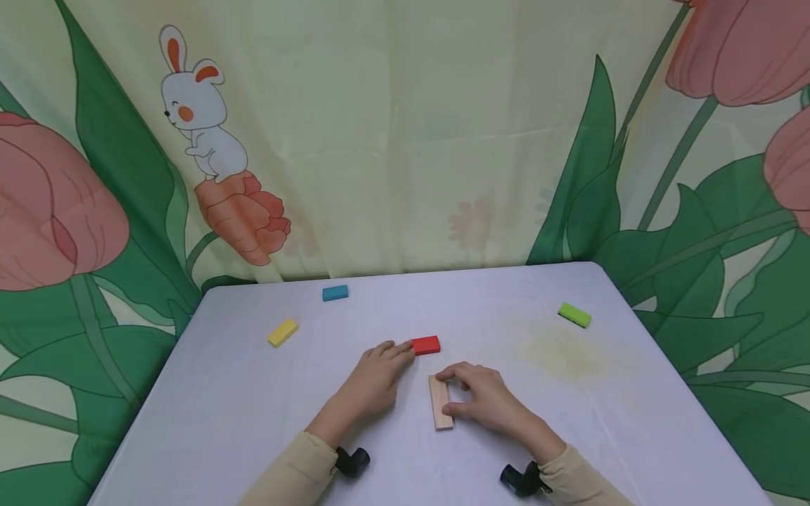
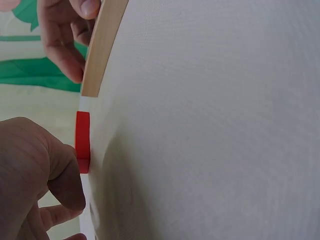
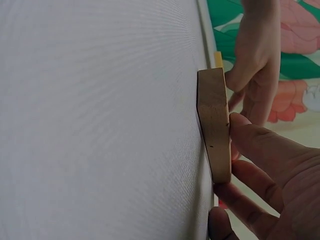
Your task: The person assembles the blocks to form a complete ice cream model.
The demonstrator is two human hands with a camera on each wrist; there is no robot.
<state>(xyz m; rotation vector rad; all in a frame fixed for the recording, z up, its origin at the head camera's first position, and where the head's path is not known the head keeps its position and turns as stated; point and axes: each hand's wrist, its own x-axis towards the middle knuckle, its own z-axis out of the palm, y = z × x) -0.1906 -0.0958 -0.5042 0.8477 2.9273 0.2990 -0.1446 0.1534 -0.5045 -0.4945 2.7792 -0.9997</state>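
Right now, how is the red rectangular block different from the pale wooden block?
The red rectangular block is shorter than the pale wooden block. The red block lies mostly sideways; the wooden block runs front to back. The left hand is at the red block's end; the right hand grips the wooden block. Both are rectangular.

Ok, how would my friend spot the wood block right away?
Find the table, then the right hand near its middle. That hand's thumb and a finger touch the wood block. It's the only pale, bare one: the red block just beyond it is bright and shorter.
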